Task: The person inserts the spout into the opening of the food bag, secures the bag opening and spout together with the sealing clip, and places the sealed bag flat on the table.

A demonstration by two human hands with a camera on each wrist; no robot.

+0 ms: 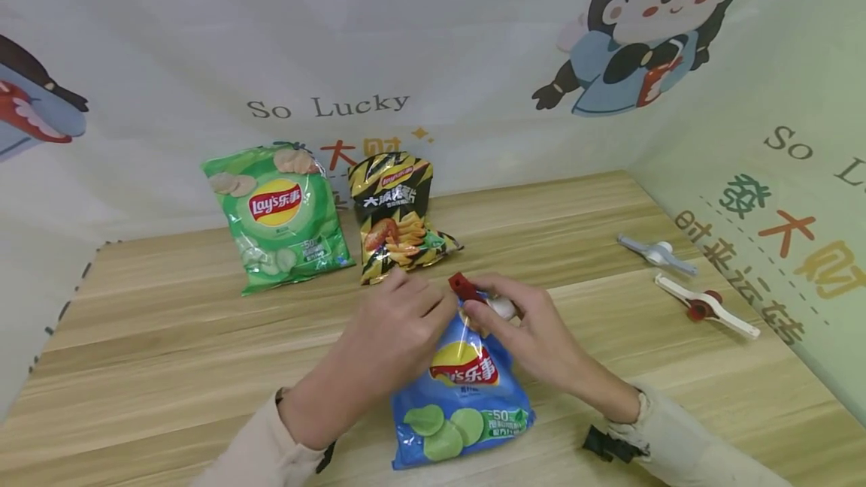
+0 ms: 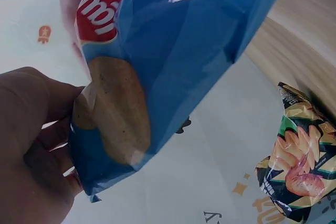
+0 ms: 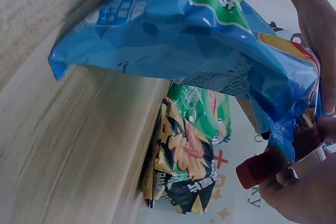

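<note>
A blue Lay's chip bag (image 1: 467, 397) stands on the table before me, its top edge between both hands. My left hand (image 1: 399, 322) pinches the upper left of the bag; in the left wrist view its fingers grip the corner beside a printed chip. My right hand (image 1: 534, 325) holds a red bag clip (image 1: 464, 288) with a white round part, at the top right of the bag. In the right wrist view the red clip end (image 3: 260, 169) juts out beside the crumpled bag top. Fingers partly hide the bag's top edge.
A green Lay's bag (image 1: 284, 224) and a black-and-yellow Lay's bag (image 1: 398, 216) stand near the back wall. On the right side of the table lie a grey-blue clip (image 1: 656, 252) and a white clip with a red knob (image 1: 707, 307). Printed cloth walls surround the wooden table (image 1: 169, 352).
</note>
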